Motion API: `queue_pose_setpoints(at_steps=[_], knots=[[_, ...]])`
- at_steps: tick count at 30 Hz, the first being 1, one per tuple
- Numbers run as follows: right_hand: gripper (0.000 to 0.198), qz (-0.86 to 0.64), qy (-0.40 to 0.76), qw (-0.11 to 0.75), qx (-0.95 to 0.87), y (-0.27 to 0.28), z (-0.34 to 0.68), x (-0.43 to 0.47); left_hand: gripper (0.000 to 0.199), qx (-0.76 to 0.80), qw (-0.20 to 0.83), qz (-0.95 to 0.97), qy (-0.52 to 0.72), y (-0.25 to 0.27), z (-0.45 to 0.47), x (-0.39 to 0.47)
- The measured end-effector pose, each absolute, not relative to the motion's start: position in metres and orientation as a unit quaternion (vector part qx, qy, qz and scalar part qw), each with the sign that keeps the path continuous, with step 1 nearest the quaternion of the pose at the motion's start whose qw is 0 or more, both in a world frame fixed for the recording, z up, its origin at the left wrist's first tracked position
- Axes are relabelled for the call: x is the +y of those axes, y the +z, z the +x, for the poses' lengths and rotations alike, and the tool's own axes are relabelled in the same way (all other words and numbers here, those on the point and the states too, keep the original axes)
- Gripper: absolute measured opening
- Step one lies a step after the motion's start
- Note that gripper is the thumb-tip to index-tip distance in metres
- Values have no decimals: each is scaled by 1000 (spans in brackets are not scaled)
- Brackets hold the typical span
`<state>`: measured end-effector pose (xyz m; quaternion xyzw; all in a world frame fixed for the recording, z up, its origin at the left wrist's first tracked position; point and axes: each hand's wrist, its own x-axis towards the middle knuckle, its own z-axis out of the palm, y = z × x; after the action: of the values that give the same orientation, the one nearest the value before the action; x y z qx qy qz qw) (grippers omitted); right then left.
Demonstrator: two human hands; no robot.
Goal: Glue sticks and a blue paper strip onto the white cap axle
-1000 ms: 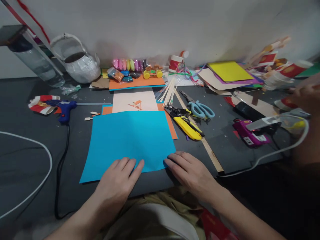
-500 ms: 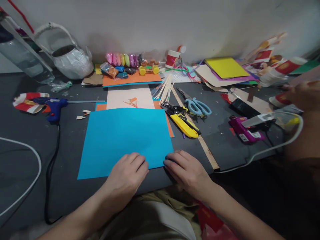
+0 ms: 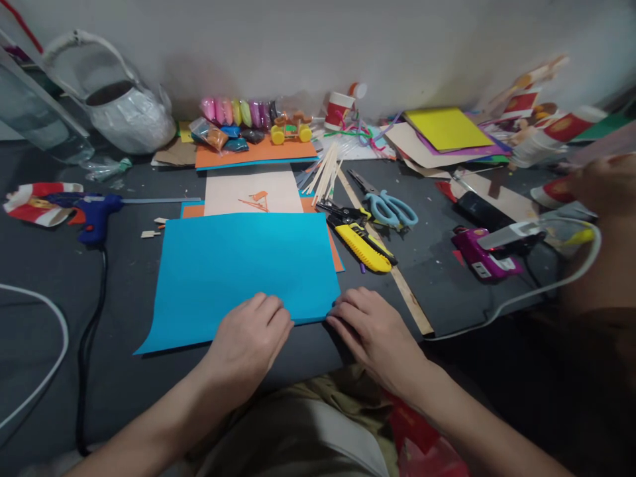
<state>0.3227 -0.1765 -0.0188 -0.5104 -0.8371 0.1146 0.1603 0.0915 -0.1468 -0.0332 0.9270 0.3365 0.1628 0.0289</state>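
A blue sheet of paper lies flat on the dark table, its near edge lifted slightly and turned up between my hands. My left hand is closed on that near edge, fingertips curled over it. At the near right corner my right hand pinches the same sheet, thumb and fingers together. The far left part of the near edge bends a little at its corner. Under the sheet's far side, a pale paper with an orange drawing and orange card shows.
To the right lie a yellow utility knife, blue-handled scissors, wooden sticks and a wooden strip. A blue glue gun with a black cord is at left. Another person's hand shows at far right.
Both hands have moved slightly away from me along with the paper's near edge, which now looks rolled or folded up. The near left corner bends outward more.
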Motion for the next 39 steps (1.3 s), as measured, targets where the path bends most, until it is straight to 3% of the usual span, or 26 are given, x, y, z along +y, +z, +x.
queue_pose_setpoints(at_steps=[24, 39], knots=[[14, -574, 118, 71, -807, -21, 319, -170, 19, 413, 27, 908, 61, -25, 101, -143], [18, -583, 169, 95, -789, -16, 318, -172, 18, 429, 47, 902, 36, -23, 103, -142]])
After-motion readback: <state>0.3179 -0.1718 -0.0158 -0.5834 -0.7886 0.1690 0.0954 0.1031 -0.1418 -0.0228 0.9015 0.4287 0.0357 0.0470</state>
